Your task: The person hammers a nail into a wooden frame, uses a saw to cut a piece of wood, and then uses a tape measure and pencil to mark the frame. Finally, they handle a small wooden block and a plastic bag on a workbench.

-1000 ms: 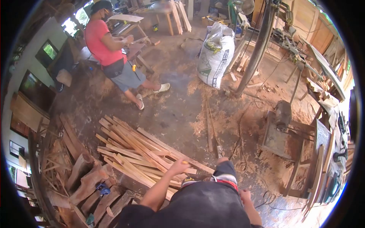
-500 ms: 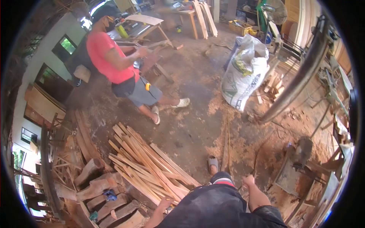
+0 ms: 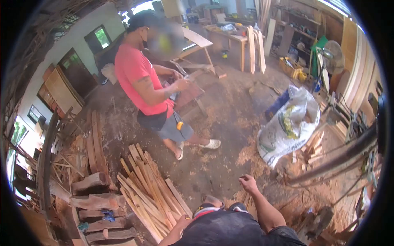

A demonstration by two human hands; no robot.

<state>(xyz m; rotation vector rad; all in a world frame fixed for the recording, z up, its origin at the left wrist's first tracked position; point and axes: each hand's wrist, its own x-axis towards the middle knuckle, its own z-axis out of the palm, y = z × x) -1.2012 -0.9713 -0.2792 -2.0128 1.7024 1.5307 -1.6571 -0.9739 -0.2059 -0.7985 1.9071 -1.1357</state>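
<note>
My left hand (image 3: 181, 222) is low in the view, beside my dark shirt and over the near end of a pile of wooden strips (image 3: 152, 186). Its fingers are curled, with a small yellowish spot showing at them; what that is I cannot make out. Stretched out ahead of my body, my right hand (image 3: 248, 183) is above the dusty floor, loosely bent, with nothing visible in it. The light wooden strips lie lengthwise on the floor to my left.
A person in a red shirt (image 3: 137, 80) stands ahead on the left, hands at a wooden workpiece (image 3: 191, 93). A full white sack (image 3: 287, 131) stands ahead on the right. Rough timber blocks (image 3: 100, 201) lie at lower left. A curved pipe (image 3: 334, 162) crosses the right side.
My right hand has swung forward from beside my leg. The view has tilted up and shifted, and my feet have changed position. My left hand stays low by the strips.
</note>
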